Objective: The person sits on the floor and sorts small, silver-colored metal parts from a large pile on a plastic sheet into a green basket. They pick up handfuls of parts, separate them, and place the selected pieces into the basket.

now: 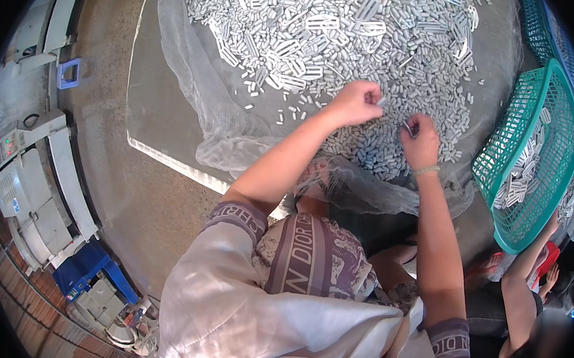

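Note:
A broad heap of small grey oblong pellets (381,62) lies on a grey surface, with flat slotted silver metal pieces (322,23) mixed in, mostly at its left and far side. My left hand (357,104) is over the near part of the heap, thumb and fingers pinched on a small grey piece. To its right and a little nearer, my right hand (421,145) has its fingers curled in a pinch around a thin metal piece, partly hidden by the fingers. The two hands are apart. A band circles my right wrist.
Sheer mesh cloth (204,120) lies bunched along the heap's left and near edges. A green plastic basket (572,142) holding slotted metal pieces stands at the right, beside a blue basket (566,45). Another person's arm (522,288) shows at lower right. Machines (38,208) stand far left.

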The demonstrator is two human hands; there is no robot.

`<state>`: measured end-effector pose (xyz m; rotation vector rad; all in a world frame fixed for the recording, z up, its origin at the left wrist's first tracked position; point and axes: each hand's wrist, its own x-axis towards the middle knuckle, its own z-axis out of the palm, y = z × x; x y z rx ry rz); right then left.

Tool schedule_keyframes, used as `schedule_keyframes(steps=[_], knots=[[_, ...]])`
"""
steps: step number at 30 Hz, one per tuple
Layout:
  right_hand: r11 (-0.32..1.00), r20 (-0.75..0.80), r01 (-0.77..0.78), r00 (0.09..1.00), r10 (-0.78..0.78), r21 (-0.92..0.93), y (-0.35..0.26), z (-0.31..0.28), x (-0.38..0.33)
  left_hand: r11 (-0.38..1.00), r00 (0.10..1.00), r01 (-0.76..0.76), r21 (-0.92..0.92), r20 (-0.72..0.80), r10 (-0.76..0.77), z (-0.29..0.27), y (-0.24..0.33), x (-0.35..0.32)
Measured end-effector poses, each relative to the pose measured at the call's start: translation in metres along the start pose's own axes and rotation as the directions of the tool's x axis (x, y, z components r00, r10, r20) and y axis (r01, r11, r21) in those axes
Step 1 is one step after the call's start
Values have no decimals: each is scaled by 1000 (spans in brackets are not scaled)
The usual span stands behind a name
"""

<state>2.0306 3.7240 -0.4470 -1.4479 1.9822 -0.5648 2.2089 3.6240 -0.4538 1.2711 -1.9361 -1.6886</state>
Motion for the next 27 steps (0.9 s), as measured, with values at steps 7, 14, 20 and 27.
schedule_keyframes(steps=[7, 14, 20, 27], knots=[[258, 403, -498, 848, 344, 828, -3, -39, 11, 586, 922, 358, -727, 373, -100, -24, 28, 19], [32, 384, -399, 900, 206, 916, -34, -33, 9, 679, 902, 322, -660, 431, -9, -9, 43, 17], [45, 387, -413, 883, 264, 910, -25, -18, 6, 734, 900, 306, -607, 435, -16, 5, 50, 5], [-375, 441, -360, 884, 155, 854, -14, -9, -3, 970, 992, -122, -211, -37, 117, 53, 50, 5]])
